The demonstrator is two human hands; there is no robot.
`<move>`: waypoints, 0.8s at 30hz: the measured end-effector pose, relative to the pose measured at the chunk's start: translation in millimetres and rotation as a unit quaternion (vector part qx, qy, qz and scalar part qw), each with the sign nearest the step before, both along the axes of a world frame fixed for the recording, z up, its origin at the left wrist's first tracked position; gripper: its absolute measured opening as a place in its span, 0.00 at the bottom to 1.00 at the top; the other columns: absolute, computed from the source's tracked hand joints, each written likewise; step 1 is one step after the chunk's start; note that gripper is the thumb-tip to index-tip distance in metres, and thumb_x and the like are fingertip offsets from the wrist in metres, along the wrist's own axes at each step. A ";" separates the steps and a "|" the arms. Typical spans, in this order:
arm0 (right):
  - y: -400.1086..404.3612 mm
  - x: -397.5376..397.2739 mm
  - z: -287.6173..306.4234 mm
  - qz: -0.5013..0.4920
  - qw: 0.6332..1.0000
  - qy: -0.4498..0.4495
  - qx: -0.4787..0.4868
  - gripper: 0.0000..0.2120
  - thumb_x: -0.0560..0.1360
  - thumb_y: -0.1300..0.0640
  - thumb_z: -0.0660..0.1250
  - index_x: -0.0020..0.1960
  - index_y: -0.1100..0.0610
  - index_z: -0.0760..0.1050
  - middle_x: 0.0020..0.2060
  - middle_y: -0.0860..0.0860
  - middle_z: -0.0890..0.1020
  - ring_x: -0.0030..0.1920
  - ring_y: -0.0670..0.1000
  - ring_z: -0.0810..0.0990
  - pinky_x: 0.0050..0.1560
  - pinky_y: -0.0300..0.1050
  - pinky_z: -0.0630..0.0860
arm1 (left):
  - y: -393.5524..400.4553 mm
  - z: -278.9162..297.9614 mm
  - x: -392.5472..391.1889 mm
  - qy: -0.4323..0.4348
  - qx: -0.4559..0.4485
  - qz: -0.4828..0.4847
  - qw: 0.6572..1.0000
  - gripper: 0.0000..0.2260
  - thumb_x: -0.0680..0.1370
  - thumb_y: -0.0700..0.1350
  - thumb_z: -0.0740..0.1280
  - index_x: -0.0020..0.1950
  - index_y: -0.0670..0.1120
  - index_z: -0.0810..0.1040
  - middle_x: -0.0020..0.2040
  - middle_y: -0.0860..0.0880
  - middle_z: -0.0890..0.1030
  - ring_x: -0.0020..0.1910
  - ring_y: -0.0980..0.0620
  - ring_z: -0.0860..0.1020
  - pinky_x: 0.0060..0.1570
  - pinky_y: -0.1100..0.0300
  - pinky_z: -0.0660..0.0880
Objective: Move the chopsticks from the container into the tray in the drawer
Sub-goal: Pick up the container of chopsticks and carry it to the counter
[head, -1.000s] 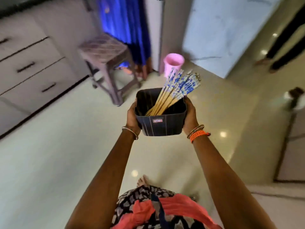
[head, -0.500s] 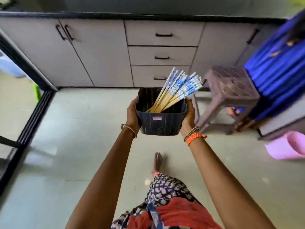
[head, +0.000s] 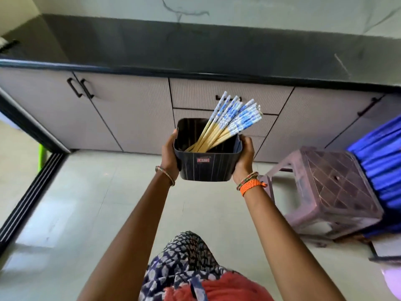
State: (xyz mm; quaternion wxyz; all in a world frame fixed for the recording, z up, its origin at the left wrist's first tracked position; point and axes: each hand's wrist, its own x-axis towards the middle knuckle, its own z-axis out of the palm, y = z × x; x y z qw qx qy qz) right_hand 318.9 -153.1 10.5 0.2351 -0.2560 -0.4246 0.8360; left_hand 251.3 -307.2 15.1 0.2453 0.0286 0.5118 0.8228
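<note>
Head view shows the left hand (head: 170,154) and right hand (head: 245,156) pressed flat against opposite sides of a black plastic container (head: 207,165), carrying it out in front at arm's length. Bamboo chopsticks with blue-and-white tops (head: 227,122) lean loosely inside, fanned toward the right hand, their tops jutting well past the rim. Beyond the hands, the stacked drawers (head: 260,98) look shut, and no tray is visible. Likely risk: tilting the container toward the right hand could let the loose chopsticks slide out onto the floor. Freeing one hand to pull a drawer handle leaves a one-sided hold that may slip. A plastic stool (head: 334,192) stands just beside the right arm and could catch it.
</note>
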 end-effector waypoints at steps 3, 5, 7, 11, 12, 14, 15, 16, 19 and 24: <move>37.4 -54.9 -2.0 0.009 1.000 0.011 0.022 0.14 0.78 0.50 0.56 0.45 0.55 0.78 0.41 0.53 0.81 0.46 0.53 0.78 0.47 0.48 0.74 | 39.9 -5.9 -60.8 0.000 0.008 -0.006 1.000 0.16 0.79 0.51 0.54 0.50 0.45 0.79 0.40 0.50 0.86 0.41 0.53 0.83 0.38 0.60 0.81; 62.0 -95.6 -5.8 0.000 0.999 0.015 0.036 0.18 0.79 0.49 0.54 0.59 0.59 0.74 0.57 0.59 0.78 0.60 0.59 0.75 0.63 0.56 0.72 | 65.4 -8.4 -104.7 -0.002 0.006 -0.010 1.000 0.17 0.79 0.51 0.54 0.52 0.44 0.79 0.42 0.48 0.86 0.42 0.51 0.83 0.40 0.59 0.81; 83.2 -138.8 -7.4 -0.011 0.999 0.013 0.050 0.22 0.80 0.48 0.52 0.68 0.60 0.68 0.67 0.60 0.72 0.69 0.58 0.69 0.72 0.61 0.62 | 88.1 -7.5 -150.5 0.000 -0.003 -0.013 1.000 0.18 0.79 0.51 0.54 0.56 0.42 0.78 0.45 0.46 0.85 0.44 0.50 0.82 0.41 0.56 0.80; 121.7 -217.1 2.4 -0.024 0.997 -0.013 0.071 0.22 0.80 0.48 0.51 0.70 0.56 0.65 0.70 0.57 0.70 0.70 0.57 0.67 0.73 0.62 0.60 | 129.7 -4.7 -232.4 -0.001 0.011 -0.014 1.000 0.19 0.80 0.50 0.54 0.44 0.47 0.83 0.38 0.51 0.86 0.37 0.55 0.84 0.34 0.62 0.80; 133.9 -236.4 6.1 -0.027 0.997 -0.015 0.074 0.22 0.80 0.48 0.51 0.70 0.56 0.65 0.70 0.56 0.70 0.70 0.56 0.67 0.73 0.61 0.60 | 141.6 -3.7 -251.8 -0.004 0.012 -0.014 1.000 0.20 0.80 0.51 0.54 0.41 0.48 0.84 0.37 0.52 0.86 0.36 0.56 0.84 0.33 0.63 0.80; 154.7 -264.9 16.8 -0.038 0.996 -0.011 0.080 0.20 0.81 0.50 0.52 0.70 0.55 0.66 0.70 0.55 0.71 0.70 0.54 0.67 0.73 0.57 0.61 | 165.1 1.7 -281.2 -0.003 0.015 -0.016 1.000 0.20 0.80 0.51 0.54 0.42 0.49 0.84 0.36 0.52 0.86 0.36 0.57 0.84 0.32 0.64 0.79; 166.2 -277.6 22.8 -0.046 0.996 -0.001 0.070 0.19 0.81 0.51 0.52 0.68 0.55 0.69 0.67 0.54 0.74 0.68 0.52 0.70 0.72 0.53 0.65 | 178.4 4.1 -295.6 -0.004 0.027 -0.028 0.999 0.20 0.80 0.51 0.54 0.41 0.49 0.84 0.36 0.52 0.86 0.35 0.57 0.84 0.32 0.64 0.79; 179.8 -288.7 25.9 -0.052 0.997 0.013 0.057 0.17 0.80 0.51 0.53 0.64 0.54 0.72 0.62 0.52 0.79 0.64 0.49 0.75 0.67 0.48 0.71 | 192.5 3.9 -309.5 -0.001 0.033 -0.037 0.999 0.22 0.80 0.50 0.53 0.38 0.49 0.85 0.35 0.53 0.86 0.34 0.58 0.83 0.31 0.65 0.79; 223.5 -325.5 37.0 -0.077 0.996 0.036 0.024 0.16 0.79 0.48 0.56 0.50 0.53 0.80 0.45 0.48 0.85 0.49 0.47 0.82 0.52 0.42 0.77 | 236.4 11.6 -346.0 -0.003 0.049 -0.028 0.998 0.22 0.80 0.49 0.53 0.38 0.50 0.85 0.36 0.52 0.86 0.36 0.57 0.84 0.33 0.64 0.79; 287.2 -392.5 44.0 -0.085 0.990 0.109 0.013 0.24 0.81 0.57 0.53 0.36 0.48 0.84 0.35 0.40 0.86 0.40 0.37 0.83 0.44 0.35 0.77 | 301.8 16.7 -406.5 -0.051 0.097 -0.041 0.993 0.19 0.78 0.54 0.55 0.52 0.44 0.81 0.49 0.44 0.84 0.51 0.46 0.80 0.59 0.49 0.75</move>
